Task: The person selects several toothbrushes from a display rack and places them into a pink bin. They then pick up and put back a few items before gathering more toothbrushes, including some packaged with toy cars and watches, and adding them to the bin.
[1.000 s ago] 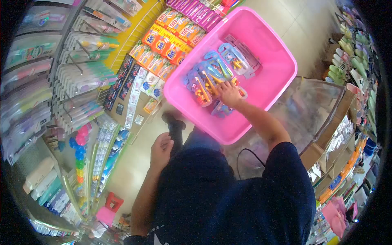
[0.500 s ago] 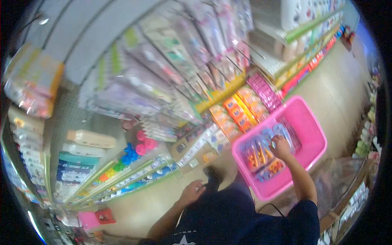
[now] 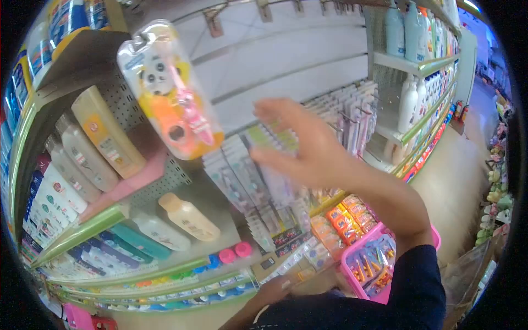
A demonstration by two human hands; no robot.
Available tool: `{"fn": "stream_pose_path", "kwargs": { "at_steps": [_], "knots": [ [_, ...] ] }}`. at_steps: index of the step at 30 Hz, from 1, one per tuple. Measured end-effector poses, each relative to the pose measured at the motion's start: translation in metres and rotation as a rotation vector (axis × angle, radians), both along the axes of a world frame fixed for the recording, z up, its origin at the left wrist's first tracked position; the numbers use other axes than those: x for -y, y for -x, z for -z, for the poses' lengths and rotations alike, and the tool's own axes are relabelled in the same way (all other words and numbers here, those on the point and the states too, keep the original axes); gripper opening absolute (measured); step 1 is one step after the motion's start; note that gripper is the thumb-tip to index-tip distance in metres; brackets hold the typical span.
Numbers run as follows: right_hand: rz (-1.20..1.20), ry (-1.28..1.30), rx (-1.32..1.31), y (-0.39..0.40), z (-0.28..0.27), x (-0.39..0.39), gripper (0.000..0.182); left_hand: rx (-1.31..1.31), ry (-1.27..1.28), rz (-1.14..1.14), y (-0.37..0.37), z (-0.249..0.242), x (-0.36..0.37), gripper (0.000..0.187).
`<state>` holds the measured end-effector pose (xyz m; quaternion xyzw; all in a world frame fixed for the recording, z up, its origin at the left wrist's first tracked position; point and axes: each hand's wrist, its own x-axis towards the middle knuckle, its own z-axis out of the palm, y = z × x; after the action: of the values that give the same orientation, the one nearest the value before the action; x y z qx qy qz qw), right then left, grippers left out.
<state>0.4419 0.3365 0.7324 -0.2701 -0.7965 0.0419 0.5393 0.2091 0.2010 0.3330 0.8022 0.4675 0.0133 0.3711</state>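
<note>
My right hand (image 3: 302, 146) is raised before the shelf wall, thumb and fingers apart, with nothing between them. Left of it a clear blister pack with a panda face and a pink toothbrush (image 3: 170, 91) hangs near the top of the display. Behind and below my hand are rows of hanging toothbrush packs (image 3: 242, 176). At the bottom, my left forearm (image 3: 256, 305) reaches up beside the dark shirt; the left hand (image 3: 283, 286) is low and blurred, its fingers not clear. The pink basket (image 3: 347, 273) at lower right holds several blue and orange packs (image 3: 367, 265).
Shelves of bottles stand on the left (image 3: 107, 132) and upper right (image 3: 408, 104). Orange boxes (image 3: 344, 223) lie beside the basket on the low shelf. An aisle floor (image 3: 448, 165) runs along the right, with plants (image 3: 495, 187) at its edge.
The view has lifted toward the wall. My right hand has left the pink basket and risen to the display. The panda pack now shows at upper left.
</note>
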Motion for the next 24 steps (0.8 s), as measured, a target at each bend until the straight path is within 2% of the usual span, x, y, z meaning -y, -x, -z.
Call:
{"fn": "stream_pose_path", "kwargs": {
  "at_steps": [2,6,7,9,11,13,15,22,24],
  "knots": [
    [-0.061,0.075,-0.116,0.038,-0.03,-0.027,0.069,0.085,-0.084,-0.022,0.024,0.03,0.001,0.056],
    [-0.125,0.305,-0.246,0.08,-0.067,-0.057,0.078,0.086,0.082,-0.073,0.047,-0.006,0.003,0.06],
    [-0.142,0.377,-0.258,0.086,-0.072,-0.06,0.079,0.113,0.067,-0.06,0.054,0.0,0.003,0.061],
    [-0.152,0.387,-0.304,0.093,-0.073,-0.073,0.078,0.165,0.039,-0.033,0.066,0.019,0.006,0.062],
    [-0.173,0.398,-0.345,0.099,-0.074,-0.075,0.077,0.117,0.029,-0.046,0.073,0.015,0.01,0.061],
    [-0.202,0.413,-0.387,0.104,-0.076,-0.069,0.075,0.092,0.041,-0.035,0.082,0.037,0.014,0.062],
    [-0.155,0.382,-0.406,0.108,-0.076,-0.066,0.074,0.115,-0.068,-0.038,0.088,0.061,0.018,0.062],
    [-0.101,0.315,-0.472,0.117,-0.075,-0.056,0.063,0.139,-0.117,-0.054,0.083,0.061,0.017,0.063],
    [-0.109,0.289,-0.524,0.118,-0.076,-0.056,0.059,0.087,-0.017,-0.026,0.075,0.056,0.015,0.064]
  ]
}}
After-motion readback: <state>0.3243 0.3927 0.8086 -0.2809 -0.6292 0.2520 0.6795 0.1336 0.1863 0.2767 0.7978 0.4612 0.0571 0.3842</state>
